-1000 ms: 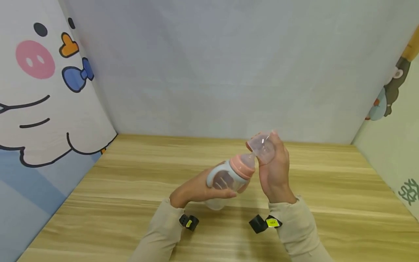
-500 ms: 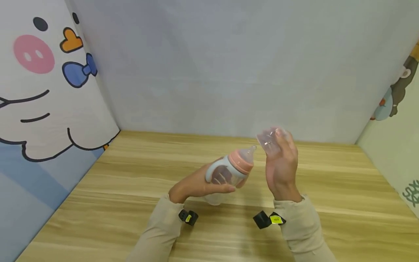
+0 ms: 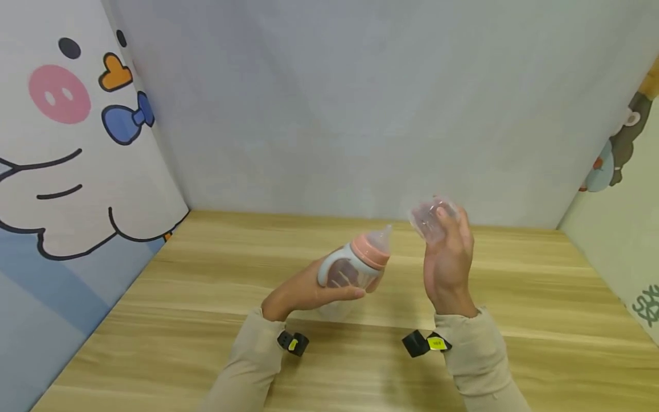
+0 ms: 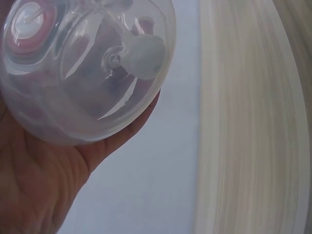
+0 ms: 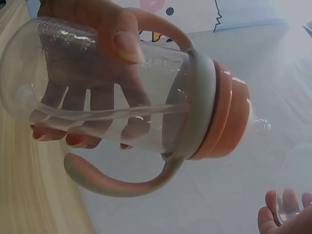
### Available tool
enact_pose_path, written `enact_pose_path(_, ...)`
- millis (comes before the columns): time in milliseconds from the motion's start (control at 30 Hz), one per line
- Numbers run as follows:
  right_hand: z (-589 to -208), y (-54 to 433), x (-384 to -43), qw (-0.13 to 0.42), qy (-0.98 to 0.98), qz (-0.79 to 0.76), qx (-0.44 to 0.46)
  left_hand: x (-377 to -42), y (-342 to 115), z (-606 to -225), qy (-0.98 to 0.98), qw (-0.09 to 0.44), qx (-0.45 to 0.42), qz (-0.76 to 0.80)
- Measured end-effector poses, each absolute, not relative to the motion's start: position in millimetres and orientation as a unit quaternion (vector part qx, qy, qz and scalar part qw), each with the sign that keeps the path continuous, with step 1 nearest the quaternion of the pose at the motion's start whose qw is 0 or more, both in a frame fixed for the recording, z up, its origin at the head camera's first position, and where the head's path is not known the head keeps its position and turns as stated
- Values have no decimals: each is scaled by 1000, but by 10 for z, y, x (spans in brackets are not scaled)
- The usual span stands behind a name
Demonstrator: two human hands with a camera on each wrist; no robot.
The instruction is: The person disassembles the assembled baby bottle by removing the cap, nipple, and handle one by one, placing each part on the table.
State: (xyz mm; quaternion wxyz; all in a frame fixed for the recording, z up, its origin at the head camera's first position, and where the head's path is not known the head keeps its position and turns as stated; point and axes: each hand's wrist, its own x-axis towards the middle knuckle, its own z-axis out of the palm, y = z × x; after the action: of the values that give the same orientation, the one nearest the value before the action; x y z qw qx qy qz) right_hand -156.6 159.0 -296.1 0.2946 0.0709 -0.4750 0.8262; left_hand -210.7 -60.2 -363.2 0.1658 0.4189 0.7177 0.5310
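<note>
My left hand (image 3: 309, 289) grips a clear baby bottle (image 3: 344, 274) round its body, above the table and tilted with its teat up to the right. The bottle has a pink collar (image 5: 229, 114), a pale ring with two curved handles (image 5: 122, 187), and a straw inside. In the left wrist view its clear base (image 4: 97, 97) faces the camera, and a white weight shows at the straw's end. To the right, my right hand (image 3: 450, 266) holds a clear domed cap (image 3: 432, 220) between thumb and fingers. A gap separates cap and teat.
The wood-grain table (image 3: 231, 246) lies under both hands. A pale cloth wall (image 3: 360, 114) stands behind it, with cartoon-printed panels (image 3: 62, 160) at the left and right. Each wrist wears a small black camera (image 3: 416, 343).
The cap in my right hand has come away from the teat, moving right and slightly up. My left hand has shifted the bottle a little left, and the teat now points more upward.
</note>
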Motion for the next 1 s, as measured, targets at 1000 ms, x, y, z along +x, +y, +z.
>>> enact_pose_path(1000, -3014, 1866, -1619, 336, -574, 747, 10, -2113, -741, -3545, 703, 118, 408, 571)
